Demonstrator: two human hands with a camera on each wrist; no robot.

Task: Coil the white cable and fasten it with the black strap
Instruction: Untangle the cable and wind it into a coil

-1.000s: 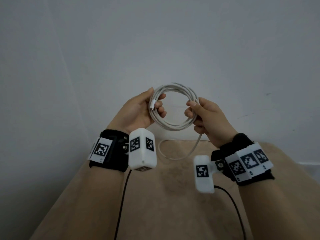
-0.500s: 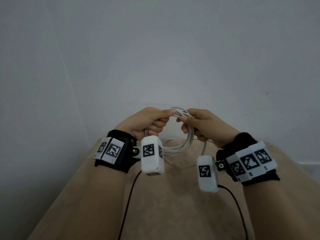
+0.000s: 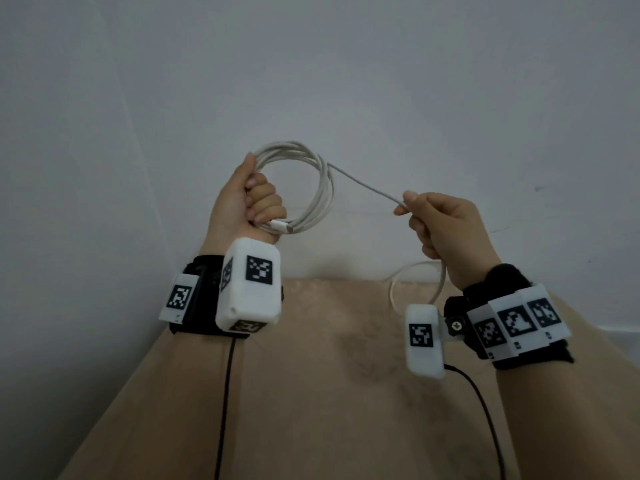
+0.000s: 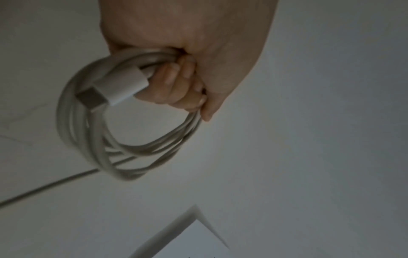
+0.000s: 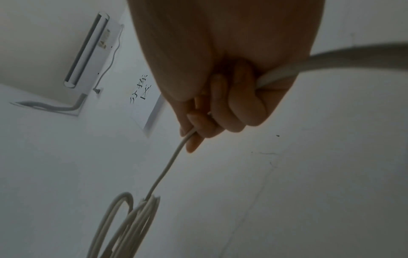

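Observation:
My left hand (image 3: 258,202) is raised in a fist around one side of the coiled white cable (image 3: 320,188), whose several loops hang to its right. A white plug (image 3: 282,225) sticks out below the fist; in the left wrist view this plug (image 4: 117,90) lies against the curled fingers (image 4: 176,83). A single strand (image 3: 363,183) runs from the coil to my right hand (image 3: 420,216), which pinches it between thumb and forefinger. The loose tail (image 3: 412,282) drops below that hand in a loop. In the right wrist view the strand (image 5: 167,165) leads down to the coil (image 5: 132,218). No black strap is in view.
A beige surface (image 3: 329,393) lies below my forearms, against a plain white wall (image 3: 346,81). Black leads (image 3: 225,393) run from the wrist cameras. The right wrist view shows a wall-mounted air conditioner (image 5: 88,50) high up.
Both hands were close together on the coil. Now they are higher and apart: the left grips the coil alone, the right has drawn a strand out to the right.

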